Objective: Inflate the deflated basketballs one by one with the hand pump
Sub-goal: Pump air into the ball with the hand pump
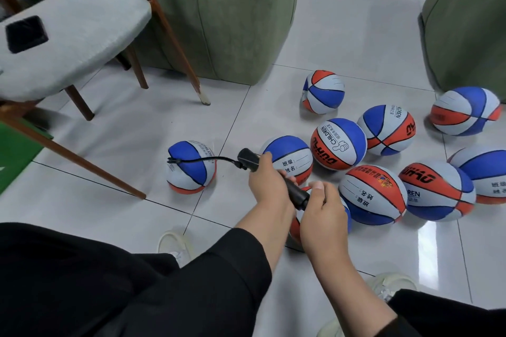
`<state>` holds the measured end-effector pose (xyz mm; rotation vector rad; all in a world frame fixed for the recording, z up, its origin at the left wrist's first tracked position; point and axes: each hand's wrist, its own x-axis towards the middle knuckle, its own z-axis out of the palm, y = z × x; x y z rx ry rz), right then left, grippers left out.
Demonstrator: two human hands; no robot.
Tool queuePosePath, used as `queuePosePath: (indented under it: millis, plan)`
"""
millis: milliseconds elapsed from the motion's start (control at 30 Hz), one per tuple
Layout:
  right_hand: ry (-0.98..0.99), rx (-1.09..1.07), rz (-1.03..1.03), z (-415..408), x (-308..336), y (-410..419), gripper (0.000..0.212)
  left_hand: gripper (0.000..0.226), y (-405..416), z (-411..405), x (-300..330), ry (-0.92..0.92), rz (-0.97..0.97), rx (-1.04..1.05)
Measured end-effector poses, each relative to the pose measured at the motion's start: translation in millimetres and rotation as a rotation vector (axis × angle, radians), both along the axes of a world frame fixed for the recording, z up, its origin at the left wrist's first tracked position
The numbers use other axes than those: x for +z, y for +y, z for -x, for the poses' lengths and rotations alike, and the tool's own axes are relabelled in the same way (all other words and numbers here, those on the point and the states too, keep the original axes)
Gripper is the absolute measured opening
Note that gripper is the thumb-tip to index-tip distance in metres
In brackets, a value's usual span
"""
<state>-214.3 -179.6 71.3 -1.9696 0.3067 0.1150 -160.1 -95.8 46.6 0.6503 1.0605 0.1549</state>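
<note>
A small blue, white and orange basketball (190, 167) lies alone on the tiled floor at centre left. A thin black hose (208, 159) runs from its top to a black hand pump (297, 194). My left hand (269, 182) grips the pump's barrel near the hose end. My right hand (325, 213) holds the pump's handle end, fingers curled round it. Several more basketballs of the same colours lie to the right, one (287, 157) just behind my left hand and another partly hidden under my right hand.
A grey padded chair (68, 38) on brown wooden legs stands at the left. A green sofa (219, 35) is behind, and a second green seat (465, 22) at the far right. My black sleeves and pale shoes (175, 245) fill the bottom.
</note>
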Motion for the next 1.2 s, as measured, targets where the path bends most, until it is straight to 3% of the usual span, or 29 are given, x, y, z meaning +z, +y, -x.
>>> queuePosePath:
  millis: [200, 333, 533, 833, 1000, 1200]
  plan:
    - [0.028, 0.089, -0.025, -0.7, 2.0, 7.6, 0.02, 0.037, 12.2, -2.0, 1.7, -0.053, 0.049, -0.057]
    - [-0.001, 0.061, -0.038, 6.5, 1.0, 4.1, 0.019, 0.018, 21.6, -4.0, 0.8, -0.033, 0.06, -0.136]
    - [-0.018, 0.068, -0.047, 12.8, 7.8, -1.3, 0.021, 0.018, 51.3, -11.5, -1.6, 0.025, 0.106, -0.062]
    - [-0.048, 0.021, 0.029, -4.1, 6.1, 3.3, 0.018, 0.014, -1.4, -0.4, 8.8, -0.031, 0.113, -0.074]
    - [-0.02, 0.122, 0.006, -3.2, 8.4, 6.9, 0.013, 0.015, 14.5, -3.9, 12.1, -0.006, 0.086, -0.067]
    - [-0.064, 0.069, -0.05, 12.2, 6.8, 1.5, 0.018, 0.015, 48.5, -13.4, 6.1, 0.007, 0.066, -0.082]
